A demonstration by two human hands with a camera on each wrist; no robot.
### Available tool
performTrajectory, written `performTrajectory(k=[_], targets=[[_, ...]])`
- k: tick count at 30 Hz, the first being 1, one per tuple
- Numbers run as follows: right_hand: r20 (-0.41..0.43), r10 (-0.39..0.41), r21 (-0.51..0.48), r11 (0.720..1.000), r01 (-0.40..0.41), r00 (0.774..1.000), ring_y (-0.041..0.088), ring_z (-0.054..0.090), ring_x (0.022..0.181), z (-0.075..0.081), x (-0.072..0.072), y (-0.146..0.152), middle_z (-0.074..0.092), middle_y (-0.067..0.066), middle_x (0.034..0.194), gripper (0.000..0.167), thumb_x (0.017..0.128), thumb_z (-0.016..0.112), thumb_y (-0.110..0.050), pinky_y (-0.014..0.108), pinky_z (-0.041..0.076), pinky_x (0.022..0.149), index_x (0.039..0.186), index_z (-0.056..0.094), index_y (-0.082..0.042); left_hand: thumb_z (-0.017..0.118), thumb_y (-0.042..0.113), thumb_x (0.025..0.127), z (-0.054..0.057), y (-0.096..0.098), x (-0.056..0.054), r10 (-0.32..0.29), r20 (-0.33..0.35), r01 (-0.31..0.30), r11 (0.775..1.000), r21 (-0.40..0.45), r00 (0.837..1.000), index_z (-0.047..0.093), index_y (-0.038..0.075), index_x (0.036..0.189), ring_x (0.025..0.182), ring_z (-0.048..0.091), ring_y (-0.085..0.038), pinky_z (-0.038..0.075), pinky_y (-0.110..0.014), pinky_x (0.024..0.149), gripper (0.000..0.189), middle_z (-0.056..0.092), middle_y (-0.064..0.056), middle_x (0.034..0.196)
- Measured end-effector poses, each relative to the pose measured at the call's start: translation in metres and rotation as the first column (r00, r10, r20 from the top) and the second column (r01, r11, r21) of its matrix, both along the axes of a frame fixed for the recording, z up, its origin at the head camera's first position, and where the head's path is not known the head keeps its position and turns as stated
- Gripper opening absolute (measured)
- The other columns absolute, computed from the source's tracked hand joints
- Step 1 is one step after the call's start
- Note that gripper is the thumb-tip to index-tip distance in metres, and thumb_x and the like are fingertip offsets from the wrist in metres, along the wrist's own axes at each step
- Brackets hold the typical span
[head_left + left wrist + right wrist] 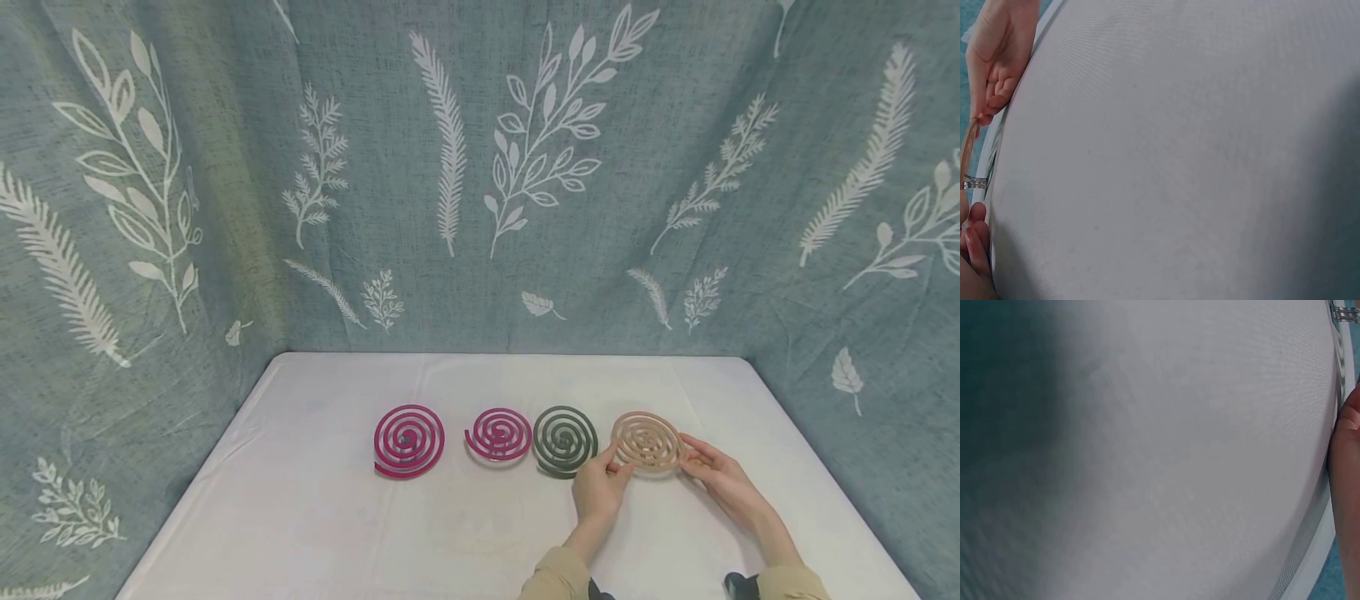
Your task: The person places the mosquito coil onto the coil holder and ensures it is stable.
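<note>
Both hands hold a tan spiral mosquito coil (648,414) at the right of the row in the head view. My left hand (597,490) pinches its left edge, beside the dark green coil (566,409). At its right edge, the fingers of my right hand (716,475) grip it. The left wrist view catches the tan coil (968,147) edge-on, with a small metal piece (975,182) by it. Only part of the right hand (1349,431) shows in the right wrist view.
Left of the green coil lie a magenta coil (499,410) and, farther left, another magenta coil (409,407). All are on a white-covered table (315,517). A blue-green leaf-patterned curtain (480,308) surrounds its back and sides.
</note>
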State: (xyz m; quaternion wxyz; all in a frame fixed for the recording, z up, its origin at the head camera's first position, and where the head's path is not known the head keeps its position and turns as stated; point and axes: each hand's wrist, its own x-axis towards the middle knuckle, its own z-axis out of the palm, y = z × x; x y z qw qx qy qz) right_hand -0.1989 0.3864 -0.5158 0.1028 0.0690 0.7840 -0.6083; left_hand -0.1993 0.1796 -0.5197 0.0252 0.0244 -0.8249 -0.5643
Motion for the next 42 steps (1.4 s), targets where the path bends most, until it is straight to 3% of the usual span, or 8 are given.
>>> performTrajectory(k=[4, 11, 42], targets=[[0.006, -0.008, -0.011, 1.0, 0.008, 1.0, -0.004, 0.051, 0.09, 0.0, -0.001, -0.0002, 0.051, -0.01, 0.101, 0.071, 0.095, 0.057, -0.022, 0.009, 0.045, 0.084, 0.149, 0.017, 0.002, 0.075, 0.018, 0.079, 0.0004, 0.0002, -0.0001, -0.002, -0.024, 0.002, 1.0, -0.015, 1.0, 0.067, 0.014, 0.118, 0.052, 0.041, 0.004, 0.035, -0.014, 0.05, 0.04, 0.057, 0.011, 0.064], [0.012, 0.0, -0.001, 1.0, 0.0, 1.0, -0.004, 0.051, 0.09, 0.0006, -0.0018, 0.0, 0.05, -0.009, 0.102, 0.071, 0.096, 0.056, -0.023, 0.009, 0.045, 0.085, 0.149, 0.017, 0.001, 0.075, 0.018, 0.079, -0.0001, 0.0008, -0.0009, 0.001, 0.016, -0.001, 1.0, 0.012, 1.0, 0.067, 0.016, 0.118, 0.052, 0.04, 0.003, 0.035, -0.013, 0.05, 0.04, 0.056, 0.012, 0.064], [0.027, 0.004, 0.006, 1.0, -0.005, 1.0, -0.005, 0.052, 0.093, 0.0037, -0.0024, 0.0026, 0.052, -0.01, 0.103, 0.073, 0.094, 0.057, -0.028, 0.008, 0.044, 0.086, 0.15, 0.018, -0.002, 0.074, 0.02, 0.08, 0.0005, 0.001, -0.0015, -0.007, 0.002, 0.007, 1.0, -0.016, 1.0, 0.066, 0.016, 0.119, 0.051, 0.04, 0.004, 0.034, -0.012, 0.05, 0.04, 0.057, 0.012, 0.064]])
